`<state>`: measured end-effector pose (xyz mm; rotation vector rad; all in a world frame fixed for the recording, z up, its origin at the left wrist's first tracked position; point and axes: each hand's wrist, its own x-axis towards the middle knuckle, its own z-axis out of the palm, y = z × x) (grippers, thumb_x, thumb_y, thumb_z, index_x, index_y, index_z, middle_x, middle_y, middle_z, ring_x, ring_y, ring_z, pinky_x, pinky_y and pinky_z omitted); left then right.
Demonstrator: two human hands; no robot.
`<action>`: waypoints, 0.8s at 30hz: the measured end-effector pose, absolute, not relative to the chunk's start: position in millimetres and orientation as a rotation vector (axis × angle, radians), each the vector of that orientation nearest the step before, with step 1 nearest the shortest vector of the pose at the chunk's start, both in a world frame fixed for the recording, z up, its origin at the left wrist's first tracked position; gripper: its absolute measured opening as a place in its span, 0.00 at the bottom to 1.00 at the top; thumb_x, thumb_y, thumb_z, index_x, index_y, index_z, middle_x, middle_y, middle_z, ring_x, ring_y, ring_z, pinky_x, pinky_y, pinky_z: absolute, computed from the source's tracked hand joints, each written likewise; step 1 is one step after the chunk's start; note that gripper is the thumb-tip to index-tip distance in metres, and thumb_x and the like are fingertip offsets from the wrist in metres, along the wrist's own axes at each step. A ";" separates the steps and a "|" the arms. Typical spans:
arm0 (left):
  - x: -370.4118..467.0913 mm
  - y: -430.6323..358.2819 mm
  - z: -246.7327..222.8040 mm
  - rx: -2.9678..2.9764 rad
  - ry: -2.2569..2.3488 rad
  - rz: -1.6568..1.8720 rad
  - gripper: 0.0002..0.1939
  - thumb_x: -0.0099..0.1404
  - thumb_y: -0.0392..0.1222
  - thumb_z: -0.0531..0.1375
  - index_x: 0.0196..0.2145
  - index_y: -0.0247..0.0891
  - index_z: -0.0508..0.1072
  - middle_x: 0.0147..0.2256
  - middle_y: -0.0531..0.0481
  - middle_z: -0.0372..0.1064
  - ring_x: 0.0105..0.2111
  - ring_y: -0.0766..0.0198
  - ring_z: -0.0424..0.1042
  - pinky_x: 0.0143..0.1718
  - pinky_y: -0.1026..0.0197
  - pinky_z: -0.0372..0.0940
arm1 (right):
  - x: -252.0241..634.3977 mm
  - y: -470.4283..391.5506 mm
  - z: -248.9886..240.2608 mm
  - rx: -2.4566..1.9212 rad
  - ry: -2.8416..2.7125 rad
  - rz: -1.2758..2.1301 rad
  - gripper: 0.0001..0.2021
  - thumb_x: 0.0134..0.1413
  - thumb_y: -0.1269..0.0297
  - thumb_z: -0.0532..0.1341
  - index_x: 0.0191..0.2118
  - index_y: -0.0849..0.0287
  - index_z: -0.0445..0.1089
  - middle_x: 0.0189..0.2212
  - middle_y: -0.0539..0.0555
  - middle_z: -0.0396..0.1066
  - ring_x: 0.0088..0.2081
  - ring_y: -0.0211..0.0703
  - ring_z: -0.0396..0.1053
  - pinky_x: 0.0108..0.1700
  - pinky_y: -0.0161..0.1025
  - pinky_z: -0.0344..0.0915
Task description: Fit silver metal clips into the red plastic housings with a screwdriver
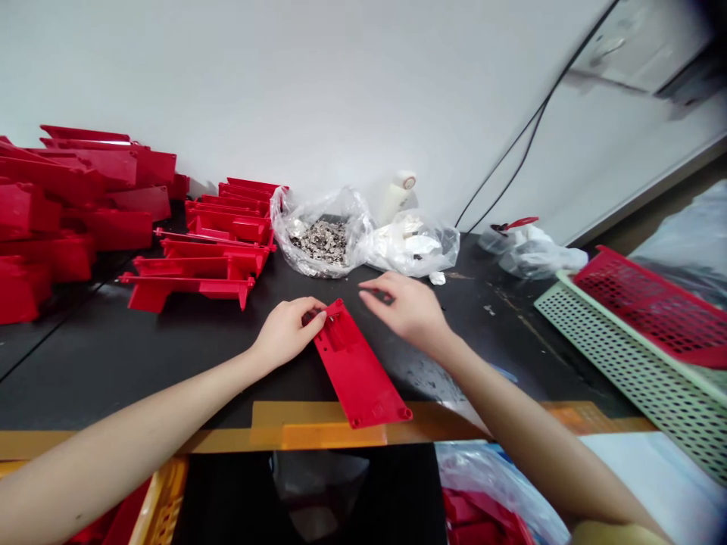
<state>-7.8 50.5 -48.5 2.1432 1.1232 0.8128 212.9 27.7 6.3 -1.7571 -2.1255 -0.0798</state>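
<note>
A flat red plastic panel (363,371) lies on the black table at a slant, its near end over the taped front edge. My left hand (289,329) grips the panel's far left corner, thumb on top near a small recess with a metal bit. Just right of the panel's far end, my right hand (406,306) hovers with thumb and forefinger apart; I see nothing between them. Beyond both hands, a clear plastic bag (355,216) holds many small metal pieces (321,241).
Red plastic parts stand in a row (227,242) at left, beside a bigger red pile (102,189). Behind are a white bottle (394,198) and a bag of white items (412,242). A pale green basket (630,371) with a red basket (653,306) stands right.
</note>
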 end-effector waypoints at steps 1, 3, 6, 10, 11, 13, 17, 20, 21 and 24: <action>-7.9 50.2 -48.3 2.138 1.126 0.809 0.11 0.66 0.44 0.54 0.40 0.40 0.75 0.34 0.53 0.76 0.32 0.63 0.72 0.35 0.63 0.61 | 228.4 34.1 8.7 -1.833 -2.025 -0.095 0.14 0.59 0.55 0.57 0.42 0.52 0.77 0.39 0.50 0.75 0.34 0.40 0.70 0.37 0.37 0.62; -8.1 49.4 -47.7 2.127 1.131 0.804 0.12 0.66 0.45 0.54 0.39 0.40 0.75 0.32 0.53 0.75 0.30 0.63 0.72 0.34 0.63 0.60 | 263.5 49.6 14.0 -1.978 -1.848 -0.175 0.15 0.59 0.55 0.56 0.42 0.55 0.76 0.41 0.53 0.75 0.36 0.43 0.70 0.38 0.40 0.63; -8.1 48.0 -46.8 2.112 1.137 0.798 0.12 0.66 0.46 0.54 0.38 0.40 0.74 0.29 0.54 0.74 0.29 0.63 0.71 0.33 0.62 0.60 | 312.9 76.2 19.7 -2.161 -1.666 -0.231 0.14 0.59 0.59 0.56 0.43 0.60 0.76 0.43 0.58 0.73 0.40 0.48 0.71 0.42 0.43 0.65; -7.6 47.4 -46.5 2.109 1.160 0.786 0.12 0.66 0.46 0.54 0.38 0.41 0.74 0.28 0.54 0.73 0.30 0.62 0.71 0.35 0.61 0.60 | 344.5 116.4 18.4 -2.268 -1.648 -0.250 0.15 0.63 0.60 0.54 0.50 0.62 0.69 0.49 0.58 0.69 0.48 0.45 0.68 0.50 0.48 0.65; -7.5 47.6 -46.6 2.111 1.168 0.781 0.12 0.66 0.47 0.54 0.38 0.41 0.74 0.28 0.54 0.73 0.30 0.61 0.71 0.35 0.61 0.59 | 346.4 127.0 17.2 -2.294 -1.685 -0.216 0.15 0.63 0.58 0.55 0.50 0.62 0.68 0.48 0.58 0.69 0.48 0.45 0.69 0.50 0.48 0.66; -7.4 48.2 -47.0 2.117 1.178 0.766 0.12 0.66 0.47 0.53 0.38 0.42 0.74 0.28 0.54 0.73 0.30 0.61 0.70 0.35 0.61 0.59 | 346.5 147.3 15.0 -2.363 -1.776 -0.115 0.16 0.62 0.57 0.57 0.49 0.62 0.68 0.47 0.57 0.70 0.47 0.44 0.69 0.49 0.49 0.67; -8.0 48.5 -47.9 2.127 1.190 0.750 0.12 0.66 0.48 0.53 0.38 0.43 0.74 0.28 0.54 0.72 0.31 0.60 0.70 0.38 0.59 0.59 | 343.6 178.4 14.4 -2.552 -1.921 0.077 0.14 0.61 0.59 0.58 0.48 0.61 0.68 0.47 0.57 0.70 0.45 0.43 0.70 0.47 0.47 0.69; -8.2 47.6 -48.3 2.125 1.185 0.748 0.12 0.67 0.48 0.52 0.38 0.42 0.74 0.29 0.54 0.72 0.32 0.61 0.70 0.38 0.59 0.59 | 341.3 188.5 13.1 -2.699 -1.946 0.088 0.15 0.61 0.59 0.59 0.50 0.62 0.67 0.49 0.57 0.69 0.47 0.45 0.69 0.48 0.49 0.69; -8.2 47.4 -48.2 2.123 1.182 0.749 0.12 0.67 0.48 0.52 0.38 0.42 0.74 0.29 0.54 0.73 0.32 0.61 0.70 0.38 0.59 0.59 | 340.2 189.6 11.8 -2.733 -1.948 0.067 0.16 0.60 0.59 0.59 0.50 0.62 0.67 0.49 0.58 0.68 0.48 0.46 0.69 0.49 0.50 0.68; -7.6 47.5 -47.6 2.118 1.179 0.755 0.12 0.67 0.47 0.53 0.39 0.42 0.74 0.29 0.54 0.73 0.32 0.61 0.70 0.39 0.59 0.58 | 336.9 188.3 6.6 -2.775 -1.975 0.025 0.16 0.60 0.60 0.59 0.51 0.62 0.67 0.51 0.58 0.67 0.49 0.47 0.68 0.50 0.51 0.67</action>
